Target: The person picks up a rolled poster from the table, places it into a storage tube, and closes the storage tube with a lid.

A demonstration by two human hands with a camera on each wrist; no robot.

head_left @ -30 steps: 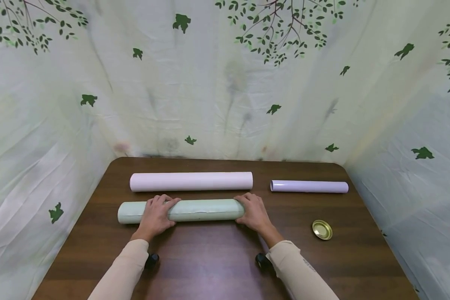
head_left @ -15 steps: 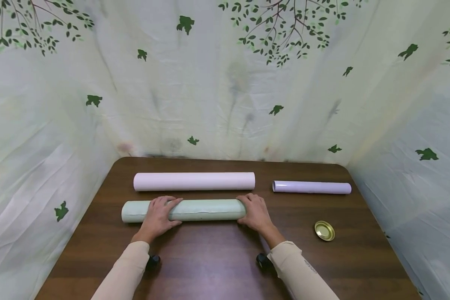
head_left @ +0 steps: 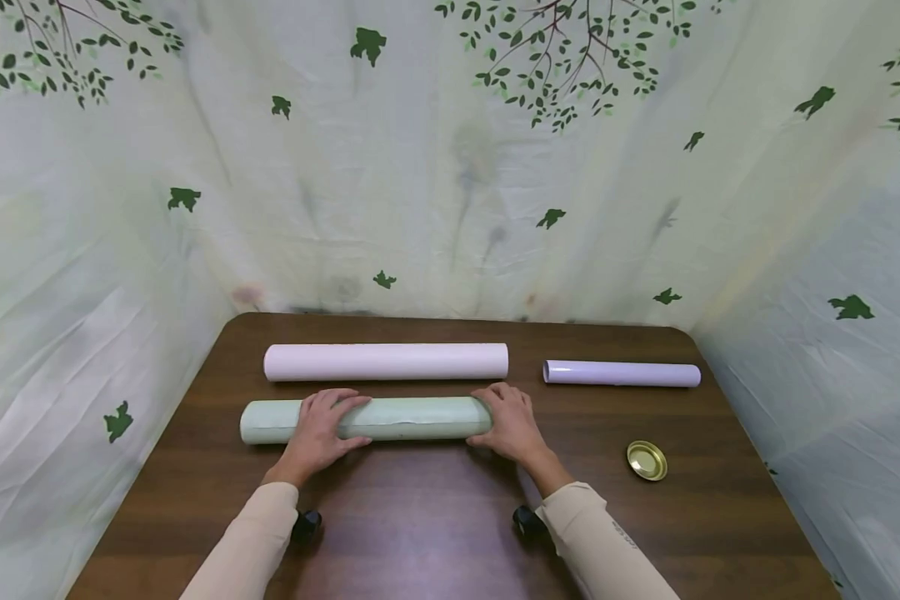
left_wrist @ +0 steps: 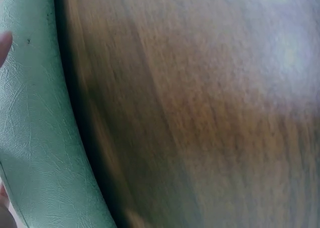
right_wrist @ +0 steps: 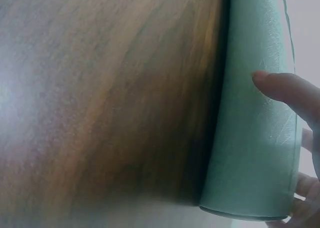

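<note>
A pale green roll point(head_left: 412, 419) with a creased, leather-like surface lies crosswise on the brown table, a loose edge running along its length. My left hand point(head_left: 318, 433) grips it left of the middle, fingers over the far side and thumb along the near side. At its right end, my right hand point(head_left: 512, 425) holds it the same way. In the right wrist view the thumb point(right_wrist: 280, 90) lies on the green surface, with other fingers partly hidden behind the roll. Only a fingertip point(left_wrist: 4, 47) and bits of fingers show at the left wrist view's edge.
Behind the green roll lies a longish pinkish-white roll point(head_left: 386, 362). A thinner, glossy lavender roll point(head_left: 621, 373) is at the back right. Nearer on the right sits a small round gold lid point(head_left: 647, 460). White leaf-print cloth point(head_left: 435, 208) hangs around the table.
My left thumb has slid rightward along the green roll, and my right thumb has moved slightly left. The roll stays nearly in place; the head view shifts a little.
</note>
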